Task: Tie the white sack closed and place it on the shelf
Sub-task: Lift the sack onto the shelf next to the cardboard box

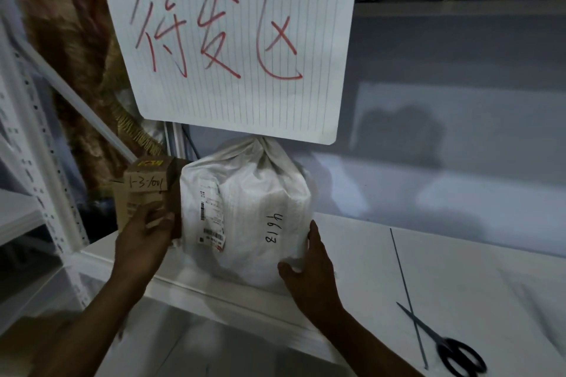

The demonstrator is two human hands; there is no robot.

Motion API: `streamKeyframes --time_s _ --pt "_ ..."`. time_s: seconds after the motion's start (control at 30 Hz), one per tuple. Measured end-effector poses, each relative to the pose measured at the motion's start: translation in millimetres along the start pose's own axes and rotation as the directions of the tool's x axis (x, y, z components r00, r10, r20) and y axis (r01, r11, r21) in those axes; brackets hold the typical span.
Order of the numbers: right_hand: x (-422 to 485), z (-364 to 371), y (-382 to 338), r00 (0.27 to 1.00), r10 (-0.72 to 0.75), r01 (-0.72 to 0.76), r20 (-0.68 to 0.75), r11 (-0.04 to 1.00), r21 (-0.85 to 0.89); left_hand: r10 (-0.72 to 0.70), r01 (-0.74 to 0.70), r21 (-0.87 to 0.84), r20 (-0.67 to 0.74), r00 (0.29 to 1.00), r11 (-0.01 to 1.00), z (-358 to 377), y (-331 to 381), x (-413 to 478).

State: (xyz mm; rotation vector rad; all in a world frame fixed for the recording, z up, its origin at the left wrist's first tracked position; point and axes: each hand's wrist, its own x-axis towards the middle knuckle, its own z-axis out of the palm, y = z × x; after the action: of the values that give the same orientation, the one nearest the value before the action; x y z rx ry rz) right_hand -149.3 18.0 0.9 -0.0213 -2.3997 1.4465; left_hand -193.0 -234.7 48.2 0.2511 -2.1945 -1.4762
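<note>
Head camera looked down along two bare forearms that entered from the bottom of the frame. Nearest, at the lower right, black-handled scissors (453, 355) lay on the white shelf (398, 269), well apart from both hands; I judge they were put aside there because no cutting was needed any more.

The right hand (309, 272) was spread flat against the lower right side of the white sack (245, 214), with the fingers straight and pointing up and the thumb stretched across the front near the bottom. Such a hold pushes and steadies rather than lifts, so it was probably seating the sack or keeping it from tipping. The left hand (144, 242), left of centre, pinched the lower edge of a cardboard box (150, 190) between thumb and fingers, as far as I could tell. The box touched the left side of the sack, and the hand seemed to keep it aside to make room.

The sack stood upright on the shelf, near the front edge, in the middle of the frame. Its neck (260, 145) was gathered tight at the top, so the tying looked done, though the knot itself was hidden. A printed label (211, 217) and a handwritten number faced forward, perhaps so that they could be read.

Above hung a lined white sign (232, 40) with red characters, and its lower edge covered the end of the neck. Farther back, at the upper left, a brown fringed cloth (76, 55) showed behind a perforated rack post (39, 162).
</note>
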Motion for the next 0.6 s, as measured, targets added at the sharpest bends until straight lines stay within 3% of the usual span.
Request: streamKeyframes --time_s 0.33,0.6 --pt "-9 -40 -25 0.993 0.010 -0.003 -0.117 0.998 0.057 -0.144 0.151 -0.106 0.067 0.987 0.983 -13 3 -24" --pt "-33 -117 -65 0.925 -0.108 0.168 -0.365 0.976 0.137 -0.081 0.104 -0.318 0.084 0.993 0.942 -43 51 -63"
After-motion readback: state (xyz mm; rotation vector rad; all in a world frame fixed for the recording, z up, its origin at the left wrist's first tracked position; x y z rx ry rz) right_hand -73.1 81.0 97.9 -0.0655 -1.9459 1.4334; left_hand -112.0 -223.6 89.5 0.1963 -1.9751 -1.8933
